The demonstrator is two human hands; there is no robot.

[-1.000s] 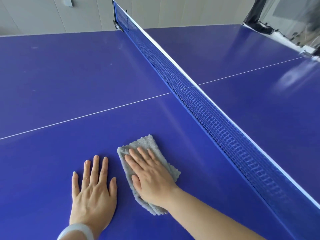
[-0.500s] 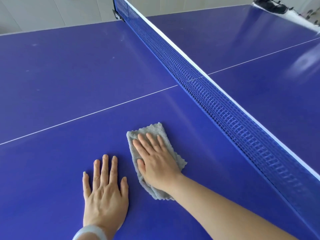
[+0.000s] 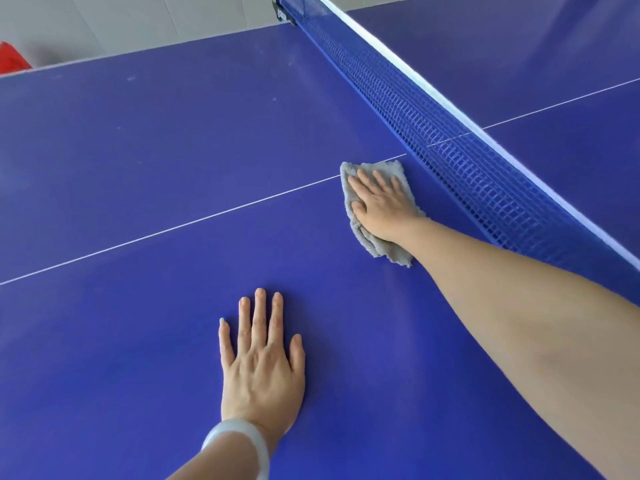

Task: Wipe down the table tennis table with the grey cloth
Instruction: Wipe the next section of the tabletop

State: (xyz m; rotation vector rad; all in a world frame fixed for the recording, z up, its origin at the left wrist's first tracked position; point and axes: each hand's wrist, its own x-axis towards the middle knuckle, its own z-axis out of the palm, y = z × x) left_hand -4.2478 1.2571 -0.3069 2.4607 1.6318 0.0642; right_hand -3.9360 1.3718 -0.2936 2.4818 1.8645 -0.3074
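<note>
A folded grey cloth [image 3: 349,174] lies on the blue table tennis table [image 3: 138,168], right at the white centre line and close to the net. My right hand [image 3: 381,206] presses flat on the cloth with straight fingers, the arm stretched far forward. My left hand [image 3: 261,362] rests flat on the bare table nearer to me, fingers spread, with a pale bangle on the wrist. The cloth's middle is hidden under my right hand.
The blue net [image 3: 450,140] with a white top band runs diagonally from the top centre to the right edge, just beyond the cloth. A black net clamp [image 3: 282,15] sits at the table's far edge. Something red [image 3: 12,58] shows past the table at the upper left.
My right hand has slid the cloth forward, away from me, up to the centre line and nearer the net. My left hand has stayed flat on the table.
</note>
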